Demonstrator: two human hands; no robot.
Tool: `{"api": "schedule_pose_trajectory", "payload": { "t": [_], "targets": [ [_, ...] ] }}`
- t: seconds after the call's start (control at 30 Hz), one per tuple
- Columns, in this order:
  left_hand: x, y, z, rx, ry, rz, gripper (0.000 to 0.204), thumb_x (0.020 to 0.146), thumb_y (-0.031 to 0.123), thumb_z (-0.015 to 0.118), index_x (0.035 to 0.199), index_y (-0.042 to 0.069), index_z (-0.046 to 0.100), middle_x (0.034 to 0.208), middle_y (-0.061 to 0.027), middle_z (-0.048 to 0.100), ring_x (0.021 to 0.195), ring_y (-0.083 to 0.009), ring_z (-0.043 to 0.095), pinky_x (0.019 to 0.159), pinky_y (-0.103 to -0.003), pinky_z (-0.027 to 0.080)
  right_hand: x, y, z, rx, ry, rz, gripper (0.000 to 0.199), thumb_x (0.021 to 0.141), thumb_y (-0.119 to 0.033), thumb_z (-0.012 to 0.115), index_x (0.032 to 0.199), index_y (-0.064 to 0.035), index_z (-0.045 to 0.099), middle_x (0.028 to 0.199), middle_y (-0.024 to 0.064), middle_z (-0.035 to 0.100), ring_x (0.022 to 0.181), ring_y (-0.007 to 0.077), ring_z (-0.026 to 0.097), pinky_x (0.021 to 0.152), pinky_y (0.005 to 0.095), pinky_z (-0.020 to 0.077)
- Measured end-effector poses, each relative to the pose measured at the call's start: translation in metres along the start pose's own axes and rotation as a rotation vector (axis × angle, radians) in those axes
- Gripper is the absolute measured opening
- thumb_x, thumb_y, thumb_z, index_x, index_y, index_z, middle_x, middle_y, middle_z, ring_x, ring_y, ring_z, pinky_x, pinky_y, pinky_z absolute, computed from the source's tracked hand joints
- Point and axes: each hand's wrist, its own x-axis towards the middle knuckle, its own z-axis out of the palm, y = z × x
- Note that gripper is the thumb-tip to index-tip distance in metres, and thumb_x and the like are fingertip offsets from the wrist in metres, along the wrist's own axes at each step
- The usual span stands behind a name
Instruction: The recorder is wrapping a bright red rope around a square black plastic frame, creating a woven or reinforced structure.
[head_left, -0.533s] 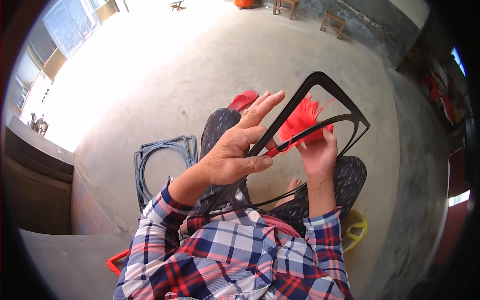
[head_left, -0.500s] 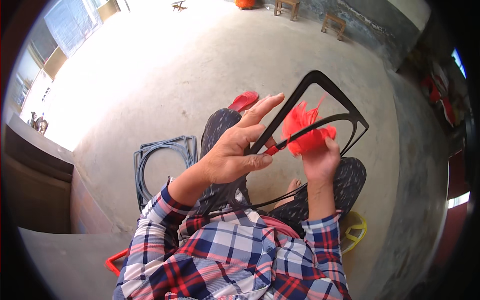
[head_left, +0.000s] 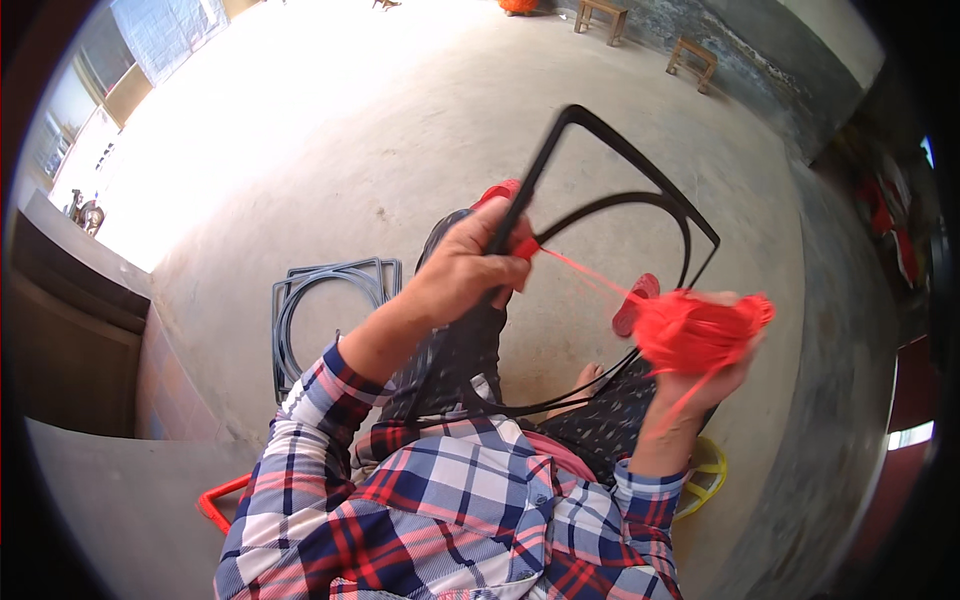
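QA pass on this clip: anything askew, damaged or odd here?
Nothing stands out. The left hand grips the black frame where a red cord is tied; the right hand holds the cord bundle, cord taut between. More frames lie flat on the floor.

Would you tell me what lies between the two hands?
In the head view, a taut red cord spans from the left hand on the black frame to the right hand's red bundle.

Red cord (head_left: 700,330), black frame (head_left: 640,160), plaid sleeves (head_left: 310,420).
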Motion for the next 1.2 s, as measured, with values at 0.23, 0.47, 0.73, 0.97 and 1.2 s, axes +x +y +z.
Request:
{"api": "schedule_pose_trajectory", "payload": {
  "t": [0.23, 0.47, 0.73, 0.97, 1.2],
  "targets": [
    [-0.019, -0.003, -0.020, -0.006, 0.071, 0.114, 0.023, 0.090, 0.014, 0.066, 0.106, 0.002, 0.054, 0.074, -0.0067, 0.060, 0.061, -0.0118, 0.056, 0.054, -0.024, 0.044, 0.045, -0.046, -0.065, 0.179, -0.166, 0.250, 0.047, 0.098, -0.037, 0.047, 0.131, -0.0028, 0.052, 0.124, 0.0140, 0.061, 0.113, 0.0298, 0.060, 0.104, 0.0525, 0.0398],
    [-0.011, 0.007, 0.007, 0.117, 0.015, 0.017, 0.015, 0.091, 0.005, 0.063, 0.105, 0.001, 0.059, 0.090, -0.0030, 0.063, 0.075, -0.0101, 0.059, 0.069, -0.025, 0.048, 0.015, -0.007, 0.022, -0.654, -0.447, 0.322, 0.072, 0.075, 0.001, 0.076, 0.139, 0.0023, 0.044, 0.133, 0.0116, 0.056, 0.116, 0.0199, 0.058, 0.098, 0.0337, 0.0467],
    [-0.003, 0.021, 0.035, 0.586, -0.205, 0.591, 0.035, 0.080, -0.002, 0.059, 0.115, -0.002, 0.063, 0.157, -0.0218, 0.024, 0.137, -0.0368, 0.038, 0.109, -0.046, 0.034, 0.045, 0.017, 0.075, -0.687, -0.320, 0.288, 0.050, 0.083, -0.019, 0.080, 0.118, 0.0033, 0.051, 0.086, 0.0096, 0.070, 0.080, 0.0109, 0.066, 0.070, 0.0217, 0.0520],
    [-0.006, 0.018, 0.016, 0.343, -0.308, 0.464, 0.060, 0.081, 0.004, 0.069, 0.138, 0.000, 0.052, 0.162, -0.0135, 0.015, 0.149, -0.0247, 0.016, 0.117, -0.040, 0.022, 0.029, 0.032, 0.009, -0.251, -0.167, 0.093, 0.032, 0.100, -0.023, 0.052, 0.117, 0.0021, 0.060, 0.111, 0.0177, 0.067, 0.098, 0.0239, 0.068, 0.090, 0.0379, 0.0556],
    [-0.002, 0.016, 0.032, 0.129, -0.464, 0.324, 0.057, 0.071, 0.008, 0.074, 0.126, 0.007, 0.063, 0.162, -0.0174, 0.015, 0.151, -0.0345, 0.005, 0.118, -0.047, 0.009, 0.018, 0.051, 0.025, 0.381, -0.220, 0.740, 0.038, 0.102, -0.036, 0.051, 0.125, -0.0063, 0.056, 0.115, 0.0090, 0.063, 0.104, 0.0188, 0.063, 0.091, 0.0325, 0.0526]
  ]
}}
